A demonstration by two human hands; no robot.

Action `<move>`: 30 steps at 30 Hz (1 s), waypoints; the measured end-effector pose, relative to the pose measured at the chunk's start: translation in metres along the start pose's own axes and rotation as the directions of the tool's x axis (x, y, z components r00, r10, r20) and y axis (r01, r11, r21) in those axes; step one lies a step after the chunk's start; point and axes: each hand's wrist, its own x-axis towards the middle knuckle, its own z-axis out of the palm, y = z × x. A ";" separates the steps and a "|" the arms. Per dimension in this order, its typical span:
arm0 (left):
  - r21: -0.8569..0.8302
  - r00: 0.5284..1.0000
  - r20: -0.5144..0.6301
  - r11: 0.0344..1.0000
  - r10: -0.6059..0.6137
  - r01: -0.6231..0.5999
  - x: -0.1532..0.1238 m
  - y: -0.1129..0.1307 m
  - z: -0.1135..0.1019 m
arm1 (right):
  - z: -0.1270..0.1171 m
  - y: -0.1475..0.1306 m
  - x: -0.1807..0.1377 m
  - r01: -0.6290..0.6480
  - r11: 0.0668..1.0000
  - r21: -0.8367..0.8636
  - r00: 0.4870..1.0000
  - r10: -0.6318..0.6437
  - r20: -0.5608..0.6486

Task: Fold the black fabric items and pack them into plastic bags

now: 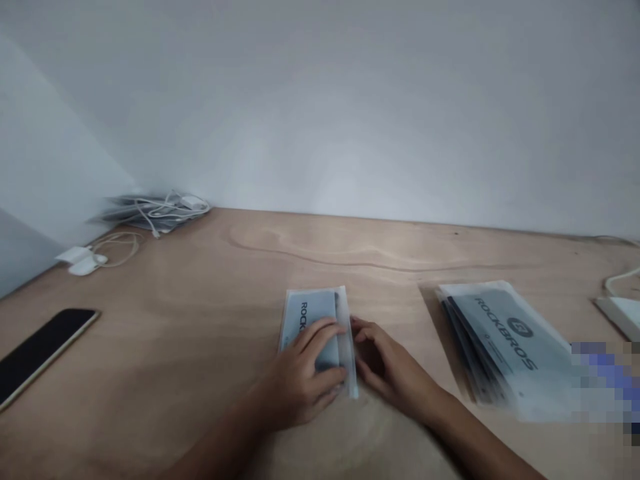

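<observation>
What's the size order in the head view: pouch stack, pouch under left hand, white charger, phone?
1. Pouch stack
2. Single pouch and phone: unsure; left hand covers one, frame cuts the other.
3. White charger

A plain pale grey back wall point(380, 87) rises behind a wooden desk point(200, 320), whose light brown top shows wavy grain and a long, dark, curving streak; at left a side wall point(45, 147) slants in to meet it, and soft light brightens the back wall's lower middle
</observation>
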 end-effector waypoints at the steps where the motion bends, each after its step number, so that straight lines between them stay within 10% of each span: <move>1: 0.009 1.000 -0.011 1.000 0.007 -0.007 0.001 0.000 0.000 | -0.001 -0.002 -0.001 0.028 0.999 -0.021 1.000 -0.027 0.001; 18: -0.042 0.996 -0.060 0.997 0.066 -0.068 0.004 0.008 -0.005 | 0.000 -0.011 -0.002 0.310 0.875 -0.373 0.941 -0.339 -0.012; 24: -0.462 0.985 0.165 0.879 -0.041 0.114 0.008 0.036 -0.007 | -0.010 0.011 0.009 0.023 0.799 -0.601 0.975 -0.151 -0.164; 30: -0.538 0.950 0.305 0.836 0.075 0.107 0.011 0.046 0.000 | -0.014 0.023 0.008 -0.201 0.770 -0.605 0.956 0.021 -0.291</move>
